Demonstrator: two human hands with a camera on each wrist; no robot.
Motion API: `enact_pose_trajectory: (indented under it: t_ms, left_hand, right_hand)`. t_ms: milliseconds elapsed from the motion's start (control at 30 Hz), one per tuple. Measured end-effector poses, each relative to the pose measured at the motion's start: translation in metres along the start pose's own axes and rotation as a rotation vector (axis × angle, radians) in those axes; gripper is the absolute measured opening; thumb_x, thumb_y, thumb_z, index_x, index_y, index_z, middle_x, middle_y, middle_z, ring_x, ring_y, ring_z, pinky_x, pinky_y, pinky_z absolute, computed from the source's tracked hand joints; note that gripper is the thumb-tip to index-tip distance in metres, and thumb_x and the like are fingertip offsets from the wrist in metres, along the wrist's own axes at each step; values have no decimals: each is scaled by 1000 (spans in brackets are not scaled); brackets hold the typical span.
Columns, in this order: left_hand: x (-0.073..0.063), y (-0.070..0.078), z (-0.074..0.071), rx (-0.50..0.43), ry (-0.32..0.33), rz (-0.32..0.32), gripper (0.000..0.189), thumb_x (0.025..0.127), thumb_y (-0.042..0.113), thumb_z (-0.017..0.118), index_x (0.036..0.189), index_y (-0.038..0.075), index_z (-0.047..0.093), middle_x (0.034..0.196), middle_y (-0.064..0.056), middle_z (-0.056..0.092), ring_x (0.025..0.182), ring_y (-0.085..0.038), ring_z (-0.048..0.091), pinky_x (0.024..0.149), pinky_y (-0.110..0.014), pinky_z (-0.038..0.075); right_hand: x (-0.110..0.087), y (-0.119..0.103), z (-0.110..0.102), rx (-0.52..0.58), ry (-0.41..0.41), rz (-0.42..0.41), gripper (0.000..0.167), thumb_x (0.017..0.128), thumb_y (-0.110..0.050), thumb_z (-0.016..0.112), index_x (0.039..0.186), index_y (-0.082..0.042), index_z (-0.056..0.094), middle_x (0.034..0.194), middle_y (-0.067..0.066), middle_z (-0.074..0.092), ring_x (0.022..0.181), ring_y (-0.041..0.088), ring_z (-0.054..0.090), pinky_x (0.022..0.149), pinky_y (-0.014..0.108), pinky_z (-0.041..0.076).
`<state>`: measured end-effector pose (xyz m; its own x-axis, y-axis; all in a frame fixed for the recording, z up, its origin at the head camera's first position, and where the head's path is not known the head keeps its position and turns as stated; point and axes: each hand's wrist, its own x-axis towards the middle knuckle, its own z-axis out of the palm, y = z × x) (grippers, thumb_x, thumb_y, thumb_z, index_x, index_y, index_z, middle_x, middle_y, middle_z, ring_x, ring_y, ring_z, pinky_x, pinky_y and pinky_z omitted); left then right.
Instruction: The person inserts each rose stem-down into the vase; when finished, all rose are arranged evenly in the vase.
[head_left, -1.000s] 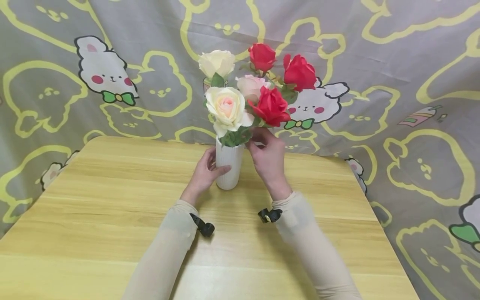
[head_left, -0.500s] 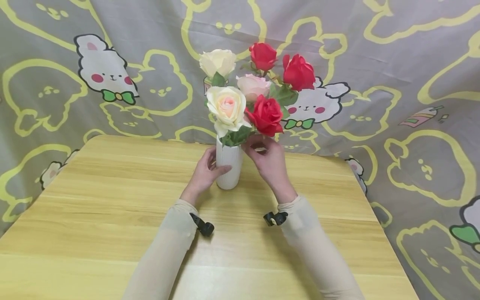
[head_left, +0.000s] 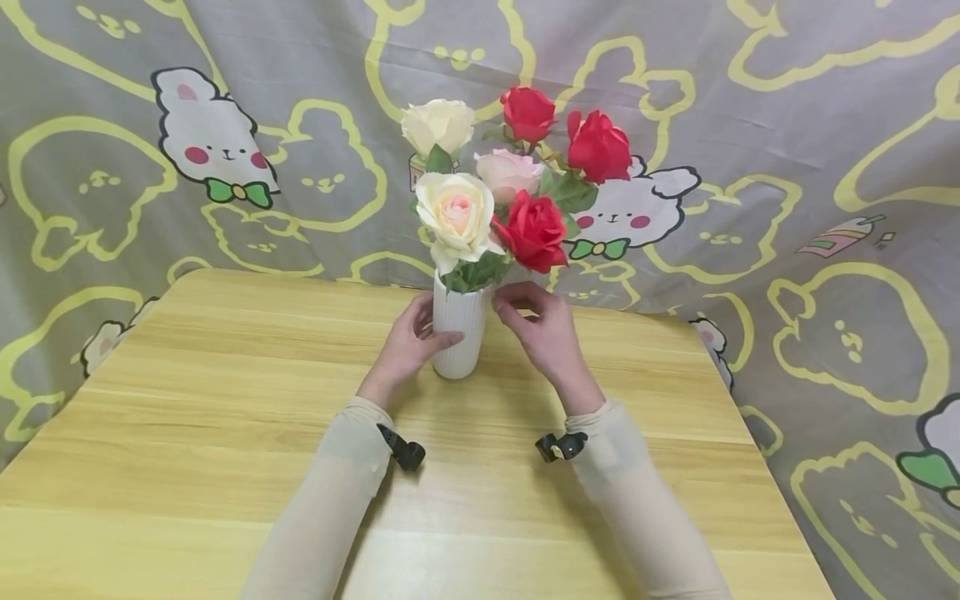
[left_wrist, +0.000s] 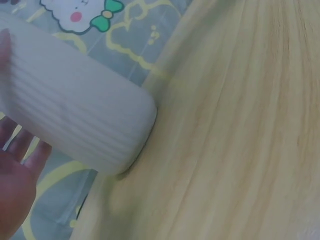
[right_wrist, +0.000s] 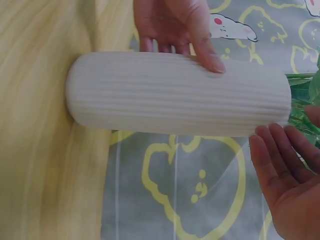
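Note:
A white ribbed vase [head_left: 459, 333] stands upright on the table, bearing several roses. My left hand [head_left: 405, 340] holds it by the side, the thumb across its front and the other fingers behind. Beside the rim is my right hand [head_left: 543, 333]; its relaxed fingertips meet the vase wall in the right wrist view. Just above that hand leans a red rose [head_left: 532, 232], its stem hidden. Left of it a cream rose with a peach centre [head_left: 457, 215] hangs over the rim. Behind are a pale pink rose [head_left: 510, 173], a cream rose [head_left: 437, 125] and two more red roses [head_left: 598, 147].
The vase stands toward the back of a wooden table [head_left: 225, 467]. A grey curtain [head_left: 315, 50] with yellow outlines and rabbit prints hangs close behind the table and along its sides. Black wrist cameras [head_left: 561, 447] sit on both sleeves.
The front red rose has sunk lower and turned its bloom forward. My right hand has come down from under it to beside the rim. My left hand has stayed on the vase.

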<state>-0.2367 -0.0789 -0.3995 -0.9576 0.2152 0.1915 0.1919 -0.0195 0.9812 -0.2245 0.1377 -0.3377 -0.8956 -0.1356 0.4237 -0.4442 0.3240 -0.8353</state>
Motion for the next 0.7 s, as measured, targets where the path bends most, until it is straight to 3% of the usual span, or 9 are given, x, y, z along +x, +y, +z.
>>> enact_pose_trajectory:
  t_ms: [67, 300, 400, 567, 700]
  left_hand:
    - [1, -1, 0, -1, -5, 6, 72, 85, 4, 76, 146, 2, 38, 146, -17, 44, 135, -29, 41, 112, -40, 33]
    - [13, -26, -6, 28, -29, 27, 73, 85, 9, 78, 146, 8, 39, 146, -13, 45, 134, -26, 42, 112, -39, 34]
    - [13, -25, -8, 103, -50, 49, 71, 87, 15, 77, 147, 12, 40, 147, -9, 46, 134, -23, 42, 112, -39, 33]
    - [9, -16, -13, 257, -65, 70, 67, 91, 29, 72, 148, 14, 41, 148, -7, 45, 134, -23, 42, 112, -40, 33]
    - [7, -12, -21, 299, -46, 100, 61, 96, 30, 66, 148, 10, 42, 146, -10, 47, 134, -24, 42, 113, -41, 33]
  right_hand:
    - [-1, 3, 0, -2, -18, 13, 18, 92, -16, 70, 103, -1, 71, 99, 10, 70, 93, 22, 66, 78, 38, 58]
    - [-4, 14, -3, -66, -52, 33, 21, 93, -22, 67, 103, -4, 72, 98, 6, 70, 94, 20, 66, 81, 39, 57]
    - [-5, 21, -5, -125, -88, 67, 21, 94, -21, 66, 104, -4, 72, 98, 6, 71, 95, 20, 66, 84, 39, 56]
    - [-9, 32, -10, -247, -219, 165, 25, 97, -22, 62, 112, -3, 70, 107, 9, 70, 105, 25, 64, 90, 41, 52]
    - [-13, 41, -19, -305, -282, 224, 31, 98, -24, 59, 118, -1, 67, 116, 12, 67, 111, 28, 61, 94, 43, 50]
